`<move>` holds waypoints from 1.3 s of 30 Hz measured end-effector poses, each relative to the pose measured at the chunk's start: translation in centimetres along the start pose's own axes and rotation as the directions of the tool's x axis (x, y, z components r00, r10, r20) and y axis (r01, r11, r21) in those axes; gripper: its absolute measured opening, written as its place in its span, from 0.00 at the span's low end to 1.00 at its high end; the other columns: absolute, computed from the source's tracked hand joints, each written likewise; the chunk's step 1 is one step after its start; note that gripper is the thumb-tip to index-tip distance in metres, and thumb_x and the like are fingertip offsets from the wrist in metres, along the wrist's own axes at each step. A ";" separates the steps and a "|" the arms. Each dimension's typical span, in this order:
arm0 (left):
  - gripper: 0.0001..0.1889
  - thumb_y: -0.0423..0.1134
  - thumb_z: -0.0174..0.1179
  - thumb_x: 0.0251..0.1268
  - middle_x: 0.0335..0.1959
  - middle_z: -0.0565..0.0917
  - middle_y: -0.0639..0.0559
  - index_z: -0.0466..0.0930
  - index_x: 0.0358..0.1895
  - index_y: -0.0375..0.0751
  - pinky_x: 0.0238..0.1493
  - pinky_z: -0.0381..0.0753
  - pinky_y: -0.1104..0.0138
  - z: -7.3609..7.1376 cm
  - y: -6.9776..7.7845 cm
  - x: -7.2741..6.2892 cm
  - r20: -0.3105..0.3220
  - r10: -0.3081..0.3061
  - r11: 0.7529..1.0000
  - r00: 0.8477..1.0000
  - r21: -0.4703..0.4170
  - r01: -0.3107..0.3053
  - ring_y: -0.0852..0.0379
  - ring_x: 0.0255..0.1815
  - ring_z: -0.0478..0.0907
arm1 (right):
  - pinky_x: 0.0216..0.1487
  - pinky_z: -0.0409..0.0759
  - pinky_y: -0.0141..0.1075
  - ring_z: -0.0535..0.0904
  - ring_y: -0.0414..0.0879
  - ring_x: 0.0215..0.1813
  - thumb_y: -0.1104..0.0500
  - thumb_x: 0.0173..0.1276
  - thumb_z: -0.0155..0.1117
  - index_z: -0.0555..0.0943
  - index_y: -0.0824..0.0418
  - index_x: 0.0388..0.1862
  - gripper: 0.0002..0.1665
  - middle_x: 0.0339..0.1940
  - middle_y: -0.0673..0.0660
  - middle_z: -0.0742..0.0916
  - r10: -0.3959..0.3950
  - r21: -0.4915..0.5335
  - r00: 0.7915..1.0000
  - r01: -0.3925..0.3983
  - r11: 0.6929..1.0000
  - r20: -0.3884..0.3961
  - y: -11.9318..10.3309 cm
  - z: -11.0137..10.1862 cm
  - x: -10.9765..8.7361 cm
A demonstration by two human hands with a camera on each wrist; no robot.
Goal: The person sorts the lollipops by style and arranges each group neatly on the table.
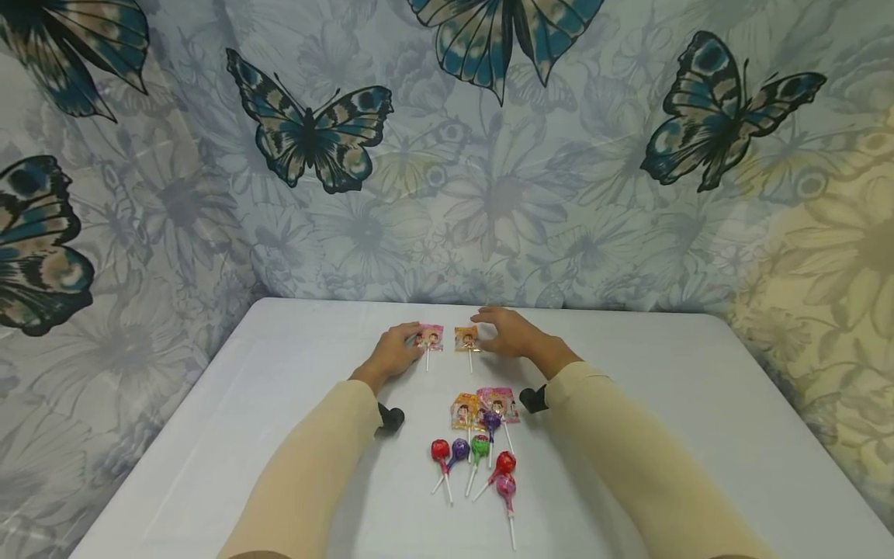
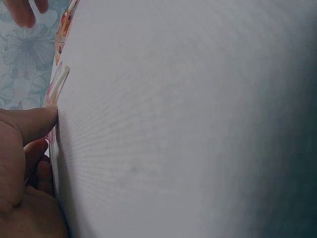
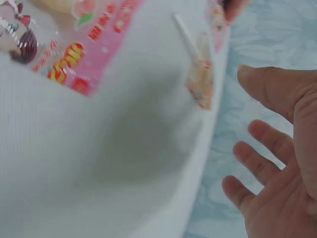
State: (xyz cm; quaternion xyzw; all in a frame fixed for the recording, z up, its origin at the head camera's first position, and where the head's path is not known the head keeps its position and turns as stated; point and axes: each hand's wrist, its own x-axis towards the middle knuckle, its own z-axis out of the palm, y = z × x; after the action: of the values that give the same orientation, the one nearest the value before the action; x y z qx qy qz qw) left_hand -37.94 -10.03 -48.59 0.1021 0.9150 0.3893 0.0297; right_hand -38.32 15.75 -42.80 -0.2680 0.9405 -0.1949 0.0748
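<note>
Near the far edge of the white table, my left hand (image 1: 393,353) pinches the left edge of a flat pink-wrapped lollipop (image 1: 434,337), its white stick pointing toward me. In the left wrist view the thumb (image 2: 37,123) lies against that wrapper, with the curled fingers partly hidden behind. An orange-wrapped lollipop (image 1: 466,338) lies just to the right, stick also toward me. Beside it is my right hand (image 1: 515,334), fingers spread and apart from the wrapper; the right wrist view shows its palm (image 3: 277,213) holding nothing.
Closer to me lie more flat-wrapped lollipops, one orange (image 1: 462,411) and one pink (image 1: 500,399). Several round lollipops, including a green one (image 1: 479,446) and a red one (image 1: 440,449), are grouped below them. A butterfly-patterned cloth (image 1: 489,202) hangs behind the table (image 1: 279,349).
</note>
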 end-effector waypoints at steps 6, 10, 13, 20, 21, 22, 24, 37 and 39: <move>0.26 0.32 0.63 0.63 0.69 0.69 0.48 0.73 0.65 0.36 0.69 0.53 0.55 0.1 0.0 0.1 0.001 0.003 1.000 1.000 -0.002 -0.003 0.45 0.72 0.57 | 0.66 0.56 0.60 0.57 0.63 0.72 0.58 0.66 0.65 0.70 0.63 0.69 0.33 0.71 0.67 0.66 -0.028 0.008 0.999 0.028 1.000 -0.043 -0.9 -2.4 -2.3; 0.25 0.33 0.63 0.63 0.68 0.69 0.48 0.73 0.65 0.37 0.69 0.53 0.55 0.0 0.0 0.1 -0.006 0.003 1.000 1.000 -0.010 -0.003 0.45 0.72 0.57 | 0.64 0.57 0.62 0.58 0.64 0.71 0.57 0.66 0.66 0.69 0.63 0.70 0.35 0.71 0.67 0.66 -0.068 0.005 0.994 0.068 0.998 -0.084 -1.6 -3.8 -3.8; 0.26 0.33 0.63 0.63 0.68 0.69 0.47 0.73 0.65 0.37 0.69 0.53 0.55 -0.1 -0.1 0.2 -0.005 0.008 1.000 1.000 -0.014 -0.008 0.45 0.72 0.57 | 0.64 0.55 0.64 0.58 0.64 0.71 0.56 0.65 0.67 0.69 0.62 0.70 0.36 0.72 0.66 0.66 -0.086 0.005 0.990 0.087 0.996 -0.112 -2.2 -4.5 -4.8; 0.26 0.33 0.63 0.63 0.68 0.69 0.46 0.73 0.65 0.36 0.69 0.53 0.54 -0.2 -0.1 0.0 0.002 0.017 1.000 1.000 0.010 -0.017 0.45 0.71 0.58 | 0.63 0.59 0.62 0.60 0.63 0.70 0.56 0.63 0.70 0.69 0.62 0.70 0.37 0.70 0.65 0.68 -0.158 -0.005 0.971 0.160 0.987 -0.178 -3.7 -5.3 -7.6; 0.26 0.33 0.63 0.63 0.68 0.69 0.46 0.73 0.65 0.36 0.69 0.53 0.54 -0.1 0.0 0.0 0.003 0.016 1.000 1.000 0.013 -0.016 0.45 0.71 0.58 | 0.63 0.59 0.62 0.60 0.63 0.70 0.56 0.63 0.70 0.69 0.62 0.70 0.38 0.70 0.65 0.68 -0.165 -0.005 0.969 0.166 0.986 -0.185 -3.9 -5.4 -8.1; 0.26 0.33 0.63 0.64 0.69 0.69 0.46 0.73 0.65 0.36 0.69 0.53 0.55 -0.1 0.0 0.0 0.004 0.014 1.000 1.000 0.013 -0.014 0.45 0.71 0.57 | 0.63 0.59 0.62 0.60 0.63 0.70 0.56 0.63 0.70 0.69 0.61 0.70 0.38 0.71 0.64 0.68 -0.171 -0.008 0.967 0.173 0.985 -0.191 -4.2 -5.5 -8.5; 0.25 0.33 0.63 0.64 0.68 0.69 0.46 0.73 0.65 0.36 0.69 0.53 0.54 0.1 0.0 0.0 0.004 0.019 1.000 1.000 0.015 -0.019 0.45 0.71 0.58 | 0.63 0.59 0.62 0.59 0.63 0.70 0.55 0.63 0.70 0.69 0.60 0.70 0.38 0.71 0.63 0.67 -0.182 -0.014 0.962 0.183 0.983 -0.202 -4.6 -5.7 -9.3; 0.26 0.33 0.63 0.63 0.68 0.70 0.45 0.73 0.65 0.36 0.69 0.53 0.54 0.2 -0.3 0.1 -0.009 0.027 1.000 1.000 0.007 -0.027 0.44 0.71 0.58 | 0.60 0.64 0.62 0.62 0.58 0.70 0.57 0.59 0.73 0.70 0.60 0.70 0.40 0.70 0.59 0.69 -0.228 0.042 0.910 0.257 0.965 -0.345 -6.1 -4.5 -13.5; 0.26 0.33 0.63 0.62 0.67 0.70 0.44 0.73 0.64 0.35 0.69 0.53 0.54 0.2 -0.3 0.1 -0.012 0.039 0.999 0.999 0.013 -0.039 0.43 0.71 0.59 | 0.60 0.64 0.62 0.62 0.58 0.70 0.58 0.59 0.73 0.70 0.60 0.70 0.40 0.70 0.58 0.70 -0.218 0.064 0.907 0.257 0.964 -0.359 -6.1 -3.9 -13.9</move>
State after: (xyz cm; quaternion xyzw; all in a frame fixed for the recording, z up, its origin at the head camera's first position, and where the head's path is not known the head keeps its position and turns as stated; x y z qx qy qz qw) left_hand -38.11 -10.07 -48.90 0.1178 0.9155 0.3843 0.0159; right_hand -24.60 19.64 -36.24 -0.3373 0.8869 -0.2985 -0.1028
